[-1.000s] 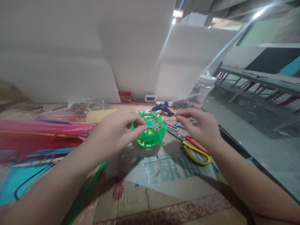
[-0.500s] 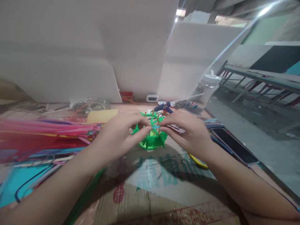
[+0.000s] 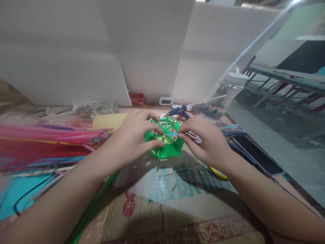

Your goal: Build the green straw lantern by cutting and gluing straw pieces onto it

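A round green pipe-cleaner piece (image 3: 169, 150) with upright brown sticks (image 3: 164, 138) stands on the cardboard between my hands. My right hand (image 3: 205, 140) pinches the end of a short light-blue strip (image 3: 172, 134) between thumb and forefinger. This strip lies level over the green piece, among the sticks. Within the curl of that hand shows a pale pink-edged item (image 3: 192, 135); its kind is unclear, and whether it is held I cannot tell. My left hand (image 3: 138, 134) is at the left side of the green piece, thumb and fingers apart, with nothing seen between them.
Behind the green piece lies a blue glue gun (image 3: 177, 111), with a small white digital display (image 3: 166, 101) beyond. Pink and red pipe cleaners (image 3: 50, 139) are heaped at left. A phone (image 3: 257, 154) and a clear bottle (image 3: 232, 89) are at right. White boards (image 3: 149, 51) stand behind.
My left thumb and forefinger have parted and let go of the light-blue strip. The strip stays in my right hand. The view has tilted slightly downward.
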`<action>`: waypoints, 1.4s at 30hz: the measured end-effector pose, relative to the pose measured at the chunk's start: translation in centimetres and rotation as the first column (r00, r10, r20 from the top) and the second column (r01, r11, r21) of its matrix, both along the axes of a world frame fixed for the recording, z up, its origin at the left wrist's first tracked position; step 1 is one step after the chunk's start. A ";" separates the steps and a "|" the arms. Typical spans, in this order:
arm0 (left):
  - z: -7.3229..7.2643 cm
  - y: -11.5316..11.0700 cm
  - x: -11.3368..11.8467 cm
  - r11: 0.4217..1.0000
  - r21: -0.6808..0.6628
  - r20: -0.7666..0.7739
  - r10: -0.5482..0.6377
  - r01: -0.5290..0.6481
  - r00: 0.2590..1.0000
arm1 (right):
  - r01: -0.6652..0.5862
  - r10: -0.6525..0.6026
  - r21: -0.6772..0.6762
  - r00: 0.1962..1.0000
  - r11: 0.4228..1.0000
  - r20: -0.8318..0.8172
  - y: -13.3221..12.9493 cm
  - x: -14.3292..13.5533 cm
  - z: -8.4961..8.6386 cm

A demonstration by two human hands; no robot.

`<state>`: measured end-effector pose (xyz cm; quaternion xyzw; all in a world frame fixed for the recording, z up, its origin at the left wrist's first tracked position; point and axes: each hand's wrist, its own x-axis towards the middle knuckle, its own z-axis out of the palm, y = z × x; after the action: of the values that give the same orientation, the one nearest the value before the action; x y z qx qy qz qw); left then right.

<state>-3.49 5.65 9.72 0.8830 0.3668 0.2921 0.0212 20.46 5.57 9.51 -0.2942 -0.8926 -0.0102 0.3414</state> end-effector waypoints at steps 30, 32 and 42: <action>0.3 -0.3 0.2 0.999 -0.026 0.017 -0.024 0.024 1.000 | 0.014 -0.020 0.088 0.997 0.996 0.075 -0.3 -0.7 -0.3; 0.8 -0.7 0.1 1.000 -0.008 0.025 0.000 0.000 1.000 | 0.009 -0.016 0.098 0.998 0.995 0.068 -0.4 -0.7 -0.3; 1.4 -1.3 0.0 0.992 0.126 -0.014 0.029 -0.027 0.999 | 0.020 -0.023 0.102 0.999 0.995 0.026 -0.4 -0.7 -0.5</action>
<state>-3.47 4.35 11.08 0.8797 0.3600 0.3080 -0.0413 19.74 5.22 9.00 -0.2858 -0.8923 -0.0634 0.3435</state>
